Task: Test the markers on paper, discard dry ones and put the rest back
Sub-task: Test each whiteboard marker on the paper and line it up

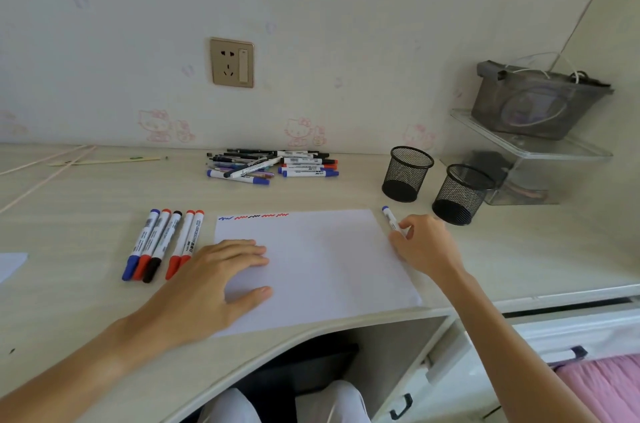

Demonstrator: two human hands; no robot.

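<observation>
Blue-capped marker is pinched in my right hand, fingers curled round its lower barrel. It sits just off the right edge of the paper; long axis runs up-left from the fingers, cap end away from them. Left hand lies flat on the paper's left part, fingers straight and together, thumb spread. Five squiggles along the paper's top edge; bare sheet lies left of the right fingers, so room to scribble. Five tested markers lie parallel, just left of the left fingers. Untested pile is well beyond. Two mesh cups near the right fingers, up-right; nearer one just beside the knuckles. Right hand is nearer both.
</observation>
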